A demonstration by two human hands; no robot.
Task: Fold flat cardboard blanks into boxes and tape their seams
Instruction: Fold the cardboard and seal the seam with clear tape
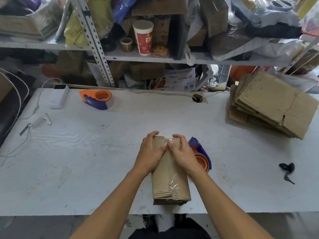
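Note:
A small folded cardboard box lies on the white table near its front edge, with clear tape along its top seam. My left hand and my right hand both grip the box's far end, fingers curled over the far edge and thumbs pressed side by side on the tape. Just right of the box, partly hidden by my right hand, lies a blue and orange tape dispenser. A stack of flat cardboard blanks sits at the table's far right.
A second orange and blue tape dispenser lies at the back left, near a white power bank with cables. A small black object lies at the right. Cluttered metal shelves rise behind the table.

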